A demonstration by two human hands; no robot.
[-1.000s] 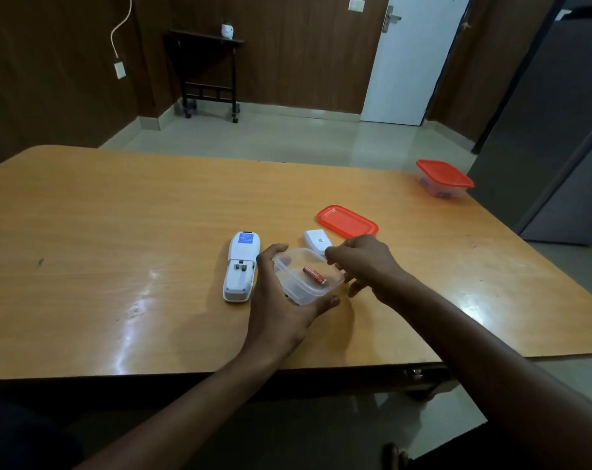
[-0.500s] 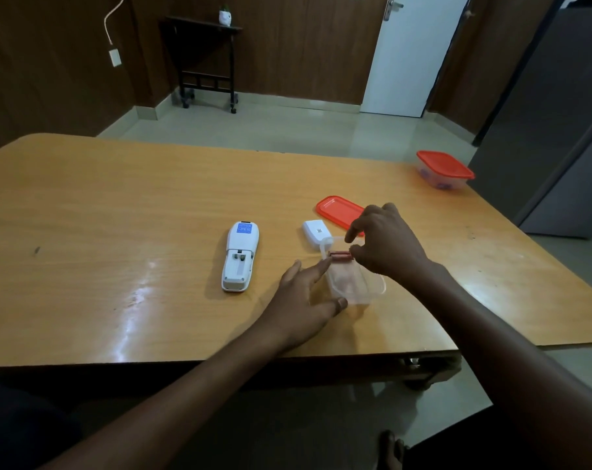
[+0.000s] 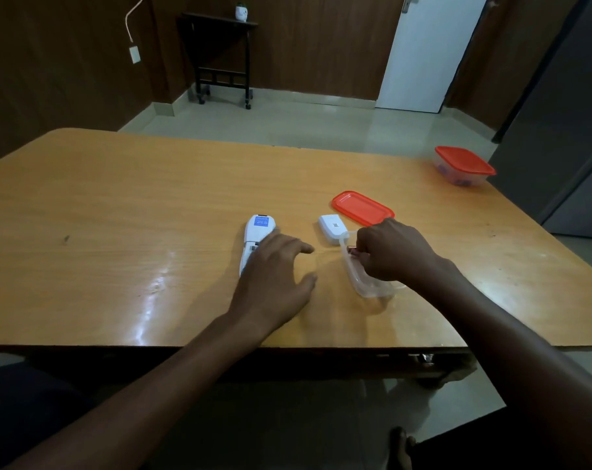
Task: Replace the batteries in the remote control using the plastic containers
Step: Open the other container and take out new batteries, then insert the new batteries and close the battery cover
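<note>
Dark wood-panelled room, pale tiled floor, white door (image 3: 423,52) at the back right, small dark side table (image 3: 220,59) against the far wall. Nearer, broad orange-brown wooden table (image 3: 118,205) with a glossy top.

Lying face down near the table's middle: white remote control (image 3: 258,234), battery bay open, blue label at its far end. Just right of it, apart: small white battery cover (image 3: 331,228). Beyond that, flat on the wood: loose red rectangular plastic lid (image 3: 360,208). Well apart at the far right corner: closed clear plastic container with a red lid (image 3: 464,166).

Left hand (image 3: 274,276) palm down, fingers spread wide, hovering over the near end of the remote and covering it; grasping nothing visible, contact not clear.

Right hand (image 3: 393,254) curled over the open clear plastic tub (image 3: 365,281), fingertips pinched narrow at its far rim on a small reddish object, probably a battery (image 3: 355,253), mostly hidden by the fingers. Tub resting on the table, touching the cover's near corner or just beside it.
</note>
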